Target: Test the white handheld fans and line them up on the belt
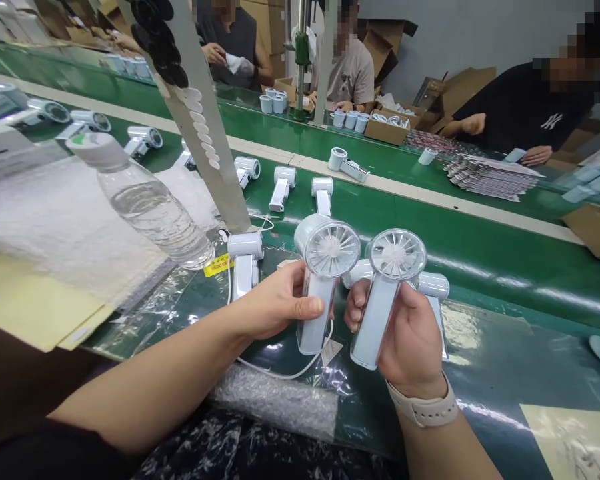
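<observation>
Two pale blue handheld fans stand side by side before me, their clear round fronts facing me. My left hand is closed around the handle of the left handheld fan, thumb across its front. The right handheld fan is in my right hand, fingers wrapped round its handle from behind; a light watch strap circles that wrist. Behind my left hand another fan sits on the bench. More fans, partly hidden, lie behind my right hand, one with its head showing. A white cable loops below the left fan.
A water bottle stands left beside a slanted metal post. Several fans lie along the green conveyor. Bubble wrap lies at the near edge. Across the belt, co-workers sit near boxes and a stack of flat packaging.
</observation>
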Demonstrator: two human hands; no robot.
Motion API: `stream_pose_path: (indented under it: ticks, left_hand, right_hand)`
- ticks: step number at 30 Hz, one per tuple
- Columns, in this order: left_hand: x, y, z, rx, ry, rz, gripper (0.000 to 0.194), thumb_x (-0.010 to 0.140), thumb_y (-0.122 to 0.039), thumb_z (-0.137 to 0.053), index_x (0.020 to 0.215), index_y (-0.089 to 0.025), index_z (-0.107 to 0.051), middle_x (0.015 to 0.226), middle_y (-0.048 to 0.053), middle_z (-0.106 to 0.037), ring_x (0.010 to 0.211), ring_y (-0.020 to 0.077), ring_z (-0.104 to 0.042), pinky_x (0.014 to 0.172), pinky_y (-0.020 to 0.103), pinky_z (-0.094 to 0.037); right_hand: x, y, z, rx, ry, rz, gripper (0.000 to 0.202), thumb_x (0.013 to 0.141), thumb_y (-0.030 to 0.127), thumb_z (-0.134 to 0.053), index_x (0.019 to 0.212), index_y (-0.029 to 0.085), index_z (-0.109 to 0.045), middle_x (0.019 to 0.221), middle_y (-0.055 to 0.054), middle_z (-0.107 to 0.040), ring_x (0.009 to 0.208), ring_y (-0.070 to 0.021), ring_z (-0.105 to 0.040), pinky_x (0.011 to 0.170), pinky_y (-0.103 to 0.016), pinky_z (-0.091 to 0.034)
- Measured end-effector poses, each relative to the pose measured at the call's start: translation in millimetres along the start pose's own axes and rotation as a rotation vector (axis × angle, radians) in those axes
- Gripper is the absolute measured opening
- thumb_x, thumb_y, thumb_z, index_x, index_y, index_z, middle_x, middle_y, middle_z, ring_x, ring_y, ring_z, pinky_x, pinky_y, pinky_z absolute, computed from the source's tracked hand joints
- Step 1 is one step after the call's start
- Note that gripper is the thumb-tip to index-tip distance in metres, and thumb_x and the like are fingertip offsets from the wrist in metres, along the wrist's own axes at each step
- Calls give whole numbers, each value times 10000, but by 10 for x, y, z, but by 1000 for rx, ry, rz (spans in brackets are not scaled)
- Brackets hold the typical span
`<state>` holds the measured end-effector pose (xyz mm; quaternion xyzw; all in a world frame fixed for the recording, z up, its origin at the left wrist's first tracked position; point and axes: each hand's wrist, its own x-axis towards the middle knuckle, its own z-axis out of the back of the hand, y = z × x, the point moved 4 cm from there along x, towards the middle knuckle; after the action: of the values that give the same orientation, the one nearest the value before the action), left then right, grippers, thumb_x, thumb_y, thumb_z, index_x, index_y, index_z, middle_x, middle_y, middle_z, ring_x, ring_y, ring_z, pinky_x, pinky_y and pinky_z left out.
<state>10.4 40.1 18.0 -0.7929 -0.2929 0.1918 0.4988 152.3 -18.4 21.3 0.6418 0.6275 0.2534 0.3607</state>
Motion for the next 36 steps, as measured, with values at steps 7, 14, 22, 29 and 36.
stream_pose_path:
  ticks: [7, 14, 22, 29, 36]
  left_hand:
    - [51, 82, 21, -163, -17, 63, 583, 802, -716, -620, 933, -148, -621, 852, 37, -634, 705, 148, -643, 658, 301, -566]
    - [74, 66, 49, -228, -70, 74, 536, 832, -643, -651, 908, -113, -676, 860, 62, -675, 704, 167, -670, 656, 300, -584]
    - [69, 45, 60, -279, -87, 32, 264, 936, -364, -617, 1046, -128, -658, 983, 104, -743, 868, 244, -737, 814, 383, -597]
    - [53, 57, 39, -183, -68, 27, 414, 863, -342, -704, 1230, -189, -592, 1144, 132, -741, 943, 254, -747, 821, 370, -576]
    - [-21, -9, 84, 167, -82, -69, 447, 819, -451, -713, 1149, -188, -567, 1051, 118, -729, 907, 246, -719, 790, 383, -563]
  right_hand:
    - [1, 22, 51, 16, -88, 68, 230, 867, 422, -579, 872, 210, -669, 760, -20, -670, 562, -142, -613, 477, -250, -532]
    - [-8, 27, 86, -17, -88, 72, 229, 827, 401, -682, 1000, 254, -645, 703, 8, -676, 509, -147, -638, 464, -250, -529]
    - [4, 79, 189, -93, -153, 173, 275, 795, 424, -785, 978, 229, -718, 820, -27, -738, 726, -195, -707, 636, -325, -611]
    - [10, 91, 180, -55, -198, 211, 266, 931, 346, -623, 1192, 315, -664, 1014, -30, -780, 913, -237, -737, 742, -410, -619]
    - [-67, 79, 212, -182, -148, 257, 332, 890, 353, -646, 1217, 304, -668, 1068, -50, -780, 945, -280, -734, 793, -471, -615]
